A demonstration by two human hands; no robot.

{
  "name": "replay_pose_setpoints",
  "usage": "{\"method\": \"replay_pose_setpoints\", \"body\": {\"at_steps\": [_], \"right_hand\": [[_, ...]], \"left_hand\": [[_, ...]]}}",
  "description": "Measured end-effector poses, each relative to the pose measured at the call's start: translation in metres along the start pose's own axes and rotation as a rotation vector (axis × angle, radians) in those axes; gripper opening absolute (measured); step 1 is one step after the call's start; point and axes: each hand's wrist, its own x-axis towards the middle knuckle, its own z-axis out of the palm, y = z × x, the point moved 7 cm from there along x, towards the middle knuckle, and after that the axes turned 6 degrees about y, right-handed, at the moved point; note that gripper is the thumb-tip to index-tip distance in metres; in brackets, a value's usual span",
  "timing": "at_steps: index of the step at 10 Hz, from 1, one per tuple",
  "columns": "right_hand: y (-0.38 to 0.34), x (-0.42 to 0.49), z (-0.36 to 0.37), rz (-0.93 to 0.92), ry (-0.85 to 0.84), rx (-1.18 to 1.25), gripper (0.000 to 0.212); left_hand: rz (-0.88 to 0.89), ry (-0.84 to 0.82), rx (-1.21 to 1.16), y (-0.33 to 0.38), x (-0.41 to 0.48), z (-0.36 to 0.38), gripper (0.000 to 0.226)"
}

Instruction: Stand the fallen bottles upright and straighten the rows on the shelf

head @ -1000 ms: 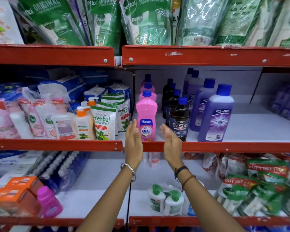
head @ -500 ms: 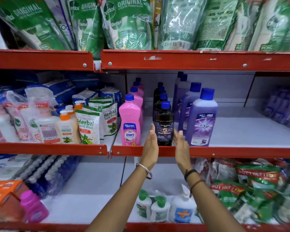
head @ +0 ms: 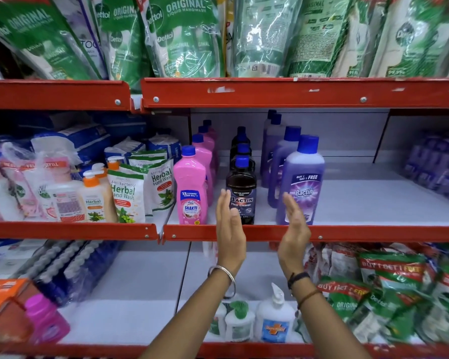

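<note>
Three rows of upright blue-capped bottles stand on the middle shelf: pink Shakti bottles, black Bactin floor cleaner bottles and purple Bactin bottles. My left hand is flat and upright just left of the front black bottle, fingers by its label. My right hand is flat and upright to the right of that bottle, in front of the front purple bottle. Both palms face each other with nothing gripped. No fallen bottle shows.
The red shelf lip runs under the bottles. Herbal hand wash pouches and pump bottles fill the left bay. Green Dettol pouches hang above. Pump bottles and green packs lie on the lower shelf.
Both hands shifted right from flanking the pink row to flanking the black row. The right hand has since spread away from the black bottle toward the purple one.
</note>
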Motion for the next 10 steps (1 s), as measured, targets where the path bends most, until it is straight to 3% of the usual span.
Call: {"method": "replay_pose_setpoints", "body": {"at_steps": [1, 2, 3, 4, 5, 7, 8, 9, 10], "right_hand": [[-0.007, 0.017, -0.038, -0.061, 0.164, 0.043, 0.047], [0.008, 0.045, -0.055, 0.081, 0.136, 0.03, 0.046], [0.038, 0.066, -0.062, 0.271, -0.02, -0.01, 0.055], [0.047, 0.072, -0.065, 0.365, -0.145, -0.032, 0.062], [0.043, 0.075, -0.068, 0.388, -0.183, -0.019, 0.064], [0.044, 0.076, -0.072, 0.379, -0.212, -0.022, 0.063], [0.042, 0.078, -0.074, 0.396, -0.224, -0.034, 0.065], [0.037, 0.078, -0.08, 0.328, -0.137, -0.026, 0.063], [0.0, 0.081, -0.079, 0.116, -0.031, -0.019, 0.053]], "left_hand": [[0.009, -0.093, -0.115, 0.007, -0.013, 0.029, 0.044], [-0.205, -0.255, -0.238, 0.006, -0.014, 0.067, 0.064], [-0.361, -0.36, -0.283, 0.002, -0.014, 0.097, 0.099], [-0.39, -0.377, -0.29, -0.006, -0.012, 0.109, 0.107], [-0.418, -0.357, -0.198, -0.037, -0.008, 0.115, 0.09], [-0.443, -0.344, -0.234, -0.013, -0.012, 0.114, 0.073], [-0.455, -0.322, -0.199, -0.011, -0.012, 0.11, 0.079], [-0.422, -0.313, -0.237, -0.006, -0.014, 0.104, 0.075], [-0.254, -0.31, -0.221, 0.011, -0.004, 0.093, 0.091]]}}
